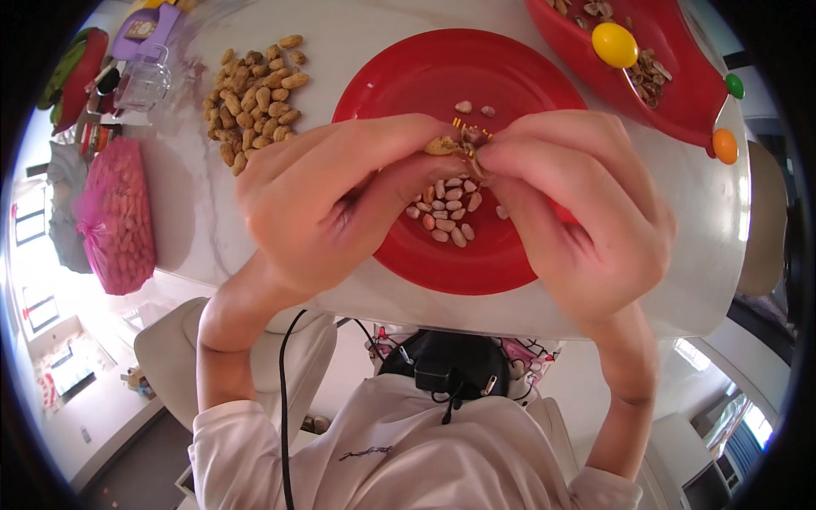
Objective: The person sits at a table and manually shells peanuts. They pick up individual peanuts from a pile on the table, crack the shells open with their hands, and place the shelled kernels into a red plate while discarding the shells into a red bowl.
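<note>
Above the red plate [459, 268], both of my hands meet at a broken peanut shell [446, 146]. The thumb and forefinger of my left hand [319, 197] pinch its left part. My right hand [586, 197] grips the shell's right side with thumb and fingers. Torn shell edges show between the fingertips; whether a kernel sits inside I cannot tell. Shelled peanut kernels [446, 225] lie clustered on the plate below the hands, and two more kernels [463, 107] lie farther up. Left of the plate is a heap of unshelled peanuts [255, 102].
A red tray [676, 108] with yellow, green and orange knobs holds empty shells [649, 76] at upper right. A pink bag of peanuts [121, 217], a clear glass pitcher [143, 86] and a purple container [150, 29] stand at left. A black cable [284, 408] hangs beside my body.
</note>
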The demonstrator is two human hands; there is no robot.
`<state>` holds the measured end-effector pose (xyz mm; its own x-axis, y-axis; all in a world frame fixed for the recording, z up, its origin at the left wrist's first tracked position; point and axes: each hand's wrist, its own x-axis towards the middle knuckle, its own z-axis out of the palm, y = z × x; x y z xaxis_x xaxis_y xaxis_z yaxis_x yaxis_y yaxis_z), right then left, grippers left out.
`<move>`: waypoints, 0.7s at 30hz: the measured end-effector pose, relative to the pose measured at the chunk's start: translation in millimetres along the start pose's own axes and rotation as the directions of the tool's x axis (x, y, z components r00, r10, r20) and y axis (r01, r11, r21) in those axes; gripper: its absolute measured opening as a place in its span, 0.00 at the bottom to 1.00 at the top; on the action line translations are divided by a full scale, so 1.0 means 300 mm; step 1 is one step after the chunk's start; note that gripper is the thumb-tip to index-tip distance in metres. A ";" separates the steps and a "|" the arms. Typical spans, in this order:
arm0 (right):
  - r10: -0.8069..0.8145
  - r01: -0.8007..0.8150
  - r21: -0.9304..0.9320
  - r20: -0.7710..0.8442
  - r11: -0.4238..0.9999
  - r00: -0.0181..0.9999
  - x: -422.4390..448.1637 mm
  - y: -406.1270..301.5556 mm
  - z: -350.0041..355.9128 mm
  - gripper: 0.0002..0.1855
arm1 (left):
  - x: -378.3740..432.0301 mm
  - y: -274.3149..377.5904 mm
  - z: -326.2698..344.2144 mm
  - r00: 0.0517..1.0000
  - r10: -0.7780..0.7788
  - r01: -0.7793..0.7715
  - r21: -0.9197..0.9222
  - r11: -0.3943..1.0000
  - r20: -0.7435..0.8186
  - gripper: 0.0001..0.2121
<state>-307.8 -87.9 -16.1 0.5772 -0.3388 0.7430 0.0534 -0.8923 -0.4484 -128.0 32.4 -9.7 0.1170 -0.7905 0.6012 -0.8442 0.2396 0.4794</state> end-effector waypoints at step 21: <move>-0.076 0.077 0.015 -0.056 0.997 0.995 -0.008 0.016 0.049 0.18 | -0.006 0.022 0.008 0.851 -0.316 0.501 -0.470 0.727 0.418 0.13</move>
<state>-297.0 -87.0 -27.3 0.5245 -0.2861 0.8019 0.1102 -0.9111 -0.3972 -135.0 34.1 -9.4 0.1478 -0.9847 0.0926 -0.3094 0.0429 0.9500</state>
